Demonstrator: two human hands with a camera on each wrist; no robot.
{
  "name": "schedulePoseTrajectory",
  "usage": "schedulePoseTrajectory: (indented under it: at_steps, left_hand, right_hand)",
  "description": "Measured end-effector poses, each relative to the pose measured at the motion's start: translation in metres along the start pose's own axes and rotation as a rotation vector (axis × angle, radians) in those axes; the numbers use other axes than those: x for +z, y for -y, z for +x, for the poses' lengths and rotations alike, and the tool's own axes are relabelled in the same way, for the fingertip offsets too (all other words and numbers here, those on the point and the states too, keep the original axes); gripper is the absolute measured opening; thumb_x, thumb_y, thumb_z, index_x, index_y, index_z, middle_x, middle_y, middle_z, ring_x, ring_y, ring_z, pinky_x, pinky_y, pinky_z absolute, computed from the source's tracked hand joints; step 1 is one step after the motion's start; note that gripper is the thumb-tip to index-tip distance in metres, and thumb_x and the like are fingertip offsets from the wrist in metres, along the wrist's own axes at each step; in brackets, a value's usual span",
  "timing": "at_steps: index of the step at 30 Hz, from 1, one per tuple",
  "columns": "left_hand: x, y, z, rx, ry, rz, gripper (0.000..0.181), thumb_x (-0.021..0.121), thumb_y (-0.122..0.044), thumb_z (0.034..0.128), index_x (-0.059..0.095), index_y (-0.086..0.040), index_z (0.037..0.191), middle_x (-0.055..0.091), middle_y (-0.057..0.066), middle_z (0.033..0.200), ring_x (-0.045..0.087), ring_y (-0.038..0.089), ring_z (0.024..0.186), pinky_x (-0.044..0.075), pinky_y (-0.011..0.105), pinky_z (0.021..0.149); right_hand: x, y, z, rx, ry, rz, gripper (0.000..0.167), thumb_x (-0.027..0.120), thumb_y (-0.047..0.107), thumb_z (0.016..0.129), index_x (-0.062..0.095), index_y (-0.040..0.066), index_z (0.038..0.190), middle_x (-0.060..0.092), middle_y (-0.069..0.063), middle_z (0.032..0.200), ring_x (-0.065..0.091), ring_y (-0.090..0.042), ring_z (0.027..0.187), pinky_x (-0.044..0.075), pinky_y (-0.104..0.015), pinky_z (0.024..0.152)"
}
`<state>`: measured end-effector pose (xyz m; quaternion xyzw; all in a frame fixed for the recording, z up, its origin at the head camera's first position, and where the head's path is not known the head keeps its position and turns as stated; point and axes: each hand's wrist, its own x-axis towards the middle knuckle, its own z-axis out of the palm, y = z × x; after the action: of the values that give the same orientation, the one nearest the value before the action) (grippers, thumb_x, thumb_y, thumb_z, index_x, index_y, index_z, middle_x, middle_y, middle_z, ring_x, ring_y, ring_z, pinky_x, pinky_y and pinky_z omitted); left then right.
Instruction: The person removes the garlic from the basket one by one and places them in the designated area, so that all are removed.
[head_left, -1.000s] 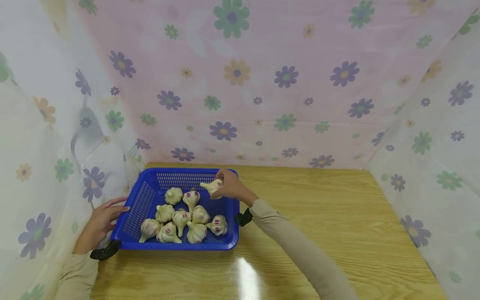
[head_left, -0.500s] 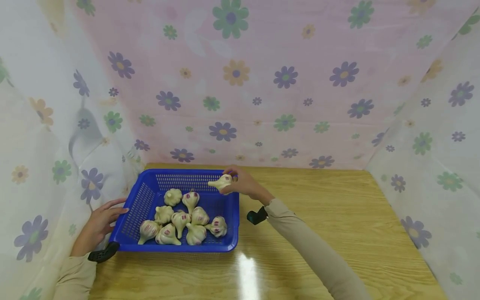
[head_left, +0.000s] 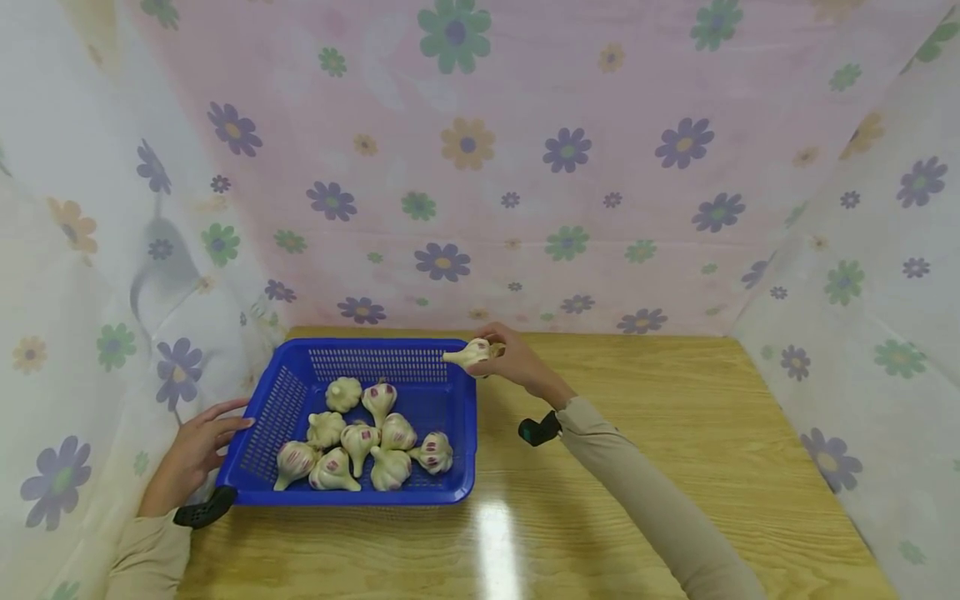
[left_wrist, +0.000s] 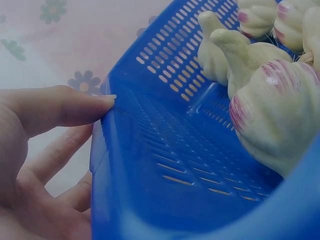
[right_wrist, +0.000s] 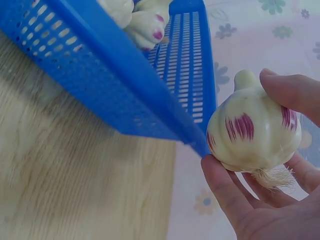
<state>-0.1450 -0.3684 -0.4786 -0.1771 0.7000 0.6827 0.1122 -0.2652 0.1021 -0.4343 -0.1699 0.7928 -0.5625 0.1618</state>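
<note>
The right hand pinches a garlic bulb at the back right corner of the blue basket. In the right wrist view thumb and fingers lie around the purple-streaked bulb, roots toward the palm. Several more bulbs lie in the basket, mostly left and front. The left hand is at the basket's left side; in the left wrist view its thumb touches the rim, and the other fingers lie along the outer wall, loosely bent.
A wooden table stretches right of the basket. Flower-patterned cloth hangs behind and at both sides. A black device is on the right wrist, another on the left.
The right hand has moved right with the bulb, from above the basket's inside to its back right corner. The left hand has kept its place on the basket.
</note>
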Motion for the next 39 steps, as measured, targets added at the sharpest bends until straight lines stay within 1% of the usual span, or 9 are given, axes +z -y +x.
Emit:
schedulePoseTrajectory:
  at_steps: [7, 12, 20, 25, 31, 33, 36, 37, 39]
  left_hand:
    - [-0.002, -0.001, -0.002, 0.018, -0.013, 0.003, 0.04, 0.064, -0.025, 0.0916, 0.049, -0.022, 0.128, 0.064, -0.015, 0.091, 0.064, 0.009, 0.084, 0.054, 0.035, 0.072]
    - [-0.004, -0.001, -0.005, 0.039, -0.011, 0.002, 0.041, 0.063, -0.023, 0.0921, 0.049, -0.02, 0.13, 0.064, -0.015, 0.093, 0.064, 0.009, 0.085, 0.055, 0.035, 0.072]
    - [-0.005, -0.001, -0.006, 0.019, -0.022, -0.004, 0.042, 0.062, -0.023, 0.0927, 0.047, -0.019, 0.132, 0.064, -0.014, 0.092, 0.064, 0.009, 0.084, 0.055, 0.035, 0.072]
    - [-0.003, -0.001, -0.005, 0.021, -0.044, 0.019, 0.051, 0.064, -0.025, 0.0913, 0.043, -0.012, 0.137, 0.063, -0.014, 0.091, 0.065, 0.009, 0.084, 0.055, 0.036, 0.072]
    - [-0.003, 0.003, -0.002, 0.054, -0.085, 0.057, 0.044, 0.067, -0.026, 0.0889, 0.054, -0.015, 0.129, 0.064, -0.012, 0.092, 0.064, 0.009, 0.083, 0.054, 0.036, 0.071]
    - [0.0, 0.002, -0.003, 0.073, -0.116, 0.071, 0.041, 0.068, -0.025, 0.0879, 0.058, -0.014, 0.126, 0.065, -0.011, 0.09, 0.064, 0.009, 0.081, 0.055, 0.036, 0.068]
    - [0.007, -0.001, -0.004, 0.103, -0.149, 0.154, 0.047, 0.067, -0.025, 0.0881, 0.054, -0.007, 0.129, 0.065, -0.013, 0.087, 0.063, 0.008, 0.079, 0.055, 0.035, 0.066]
    - [0.009, -0.002, -0.003, 0.109, -0.166, 0.167, 0.051, 0.067, -0.025, 0.0879, 0.051, -0.003, 0.131, 0.065, -0.012, 0.087, 0.063, 0.008, 0.078, 0.055, 0.035, 0.066]
    - [0.01, 0.0, 0.0, 0.116, -0.186, 0.18, 0.052, 0.068, -0.024, 0.0869, 0.052, -0.002, 0.131, 0.065, -0.01, 0.087, 0.063, 0.009, 0.077, 0.055, 0.036, 0.064]
  right_hand:
    - [-0.01, -0.01, -0.001, 0.034, -0.004, 0.039, 0.053, 0.076, 0.014, 0.081, 0.051, 0.013, 0.127, 0.05, -0.012, 0.12, 0.056, -0.029, 0.087, 0.053, -0.039, 0.072]
    - [-0.018, -0.015, -0.001, 0.06, 0.019, 0.038, 0.054, 0.075, 0.016, 0.082, 0.051, 0.015, 0.131, 0.051, -0.011, 0.118, 0.055, -0.028, 0.092, 0.052, -0.038, 0.073]
    - [-0.032, -0.033, 0.001, 0.098, 0.054, 0.022, 0.055, 0.073, 0.016, 0.083, 0.048, 0.013, 0.133, 0.041, -0.01, 0.136, 0.055, -0.028, 0.1, 0.051, -0.04, 0.075]
    - [-0.038, -0.047, 0.001, 0.121, 0.054, 0.019, 0.052, 0.07, 0.014, 0.085, 0.047, 0.009, 0.131, 0.045, -0.014, 0.131, 0.055, -0.03, 0.1, 0.051, -0.042, 0.075]
    - [-0.044, -0.062, 0.0, 0.168, 0.076, 0.02, 0.049, 0.066, 0.012, 0.086, 0.046, 0.003, 0.13, 0.051, -0.017, 0.118, 0.053, -0.041, 0.1, 0.045, -0.058, 0.083]
    - [-0.046, -0.068, -0.001, 0.19, 0.089, 0.008, 0.051, 0.065, 0.012, 0.086, 0.044, 0.001, 0.132, 0.052, -0.017, 0.118, 0.053, -0.04, 0.1, 0.045, -0.058, 0.083]
    - [-0.048, -0.079, -0.001, 0.213, 0.106, -0.022, 0.056, 0.065, 0.013, 0.086, 0.041, -0.002, 0.134, 0.051, -0.018, 0.118, 0.055, -0.034, 0.096, 0.048, -0.053, 0.081]
    - [-0.048, -0.082, -0.001, 0.226, 0.107, -0.028, 0.056, 0.065, 0.013, 0.086, 0.041, -0.002, 0.134, 0.051, -0.019, 0.117, 0.055, -0.033, 0.095, 0.048, -0.052, 0.08]
    - [-0.049, -0.087, -0.001, 0.243, 0.106, -0.043, 0.056, 0.065, 0.013, 0.085, 0.041, -0.001, 0.134, 0.051, -0.019, 0.116, 0.055, -0.032, 0.093, 0.049, -0.051, 0.079]
